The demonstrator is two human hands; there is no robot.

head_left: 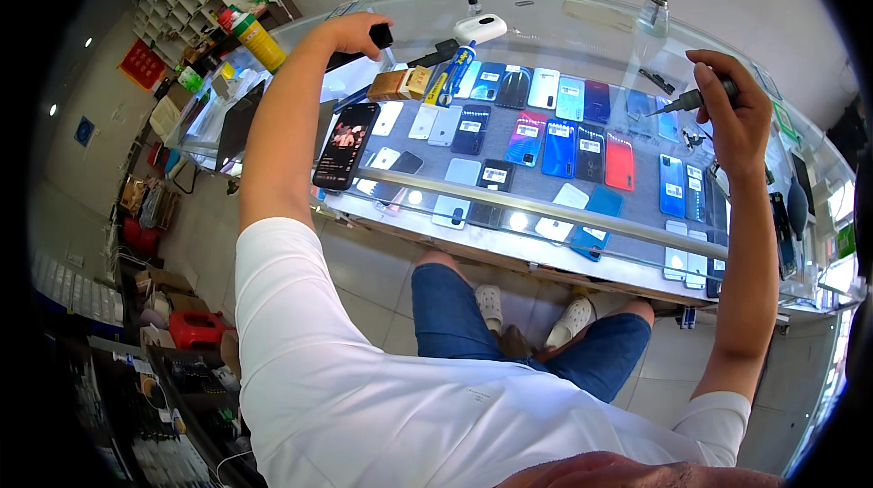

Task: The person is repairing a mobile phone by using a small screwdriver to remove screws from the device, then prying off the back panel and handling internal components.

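At the far left of the glass counter [568,208], my left hand [353,33] is closed on a small black block-like object [380,35]. Something pale shows just below that object, and I cannot make out what it is. On the right, my right hand [735,110] grips a dark pen-like tool [684,102] with a thin tapered tip. Its tip points left, above the glass. Nearer to me than my left hand, a black smartphone [347,147] lies with its screen lit.
A brown and gold box [400,84], a blue and yellow tube [449,75] and a white rounded case [480,29] lie near my left hand. Several phones, among them a red one [619,160], show beneath the glass. A glass bottle [654,13] stands far right.
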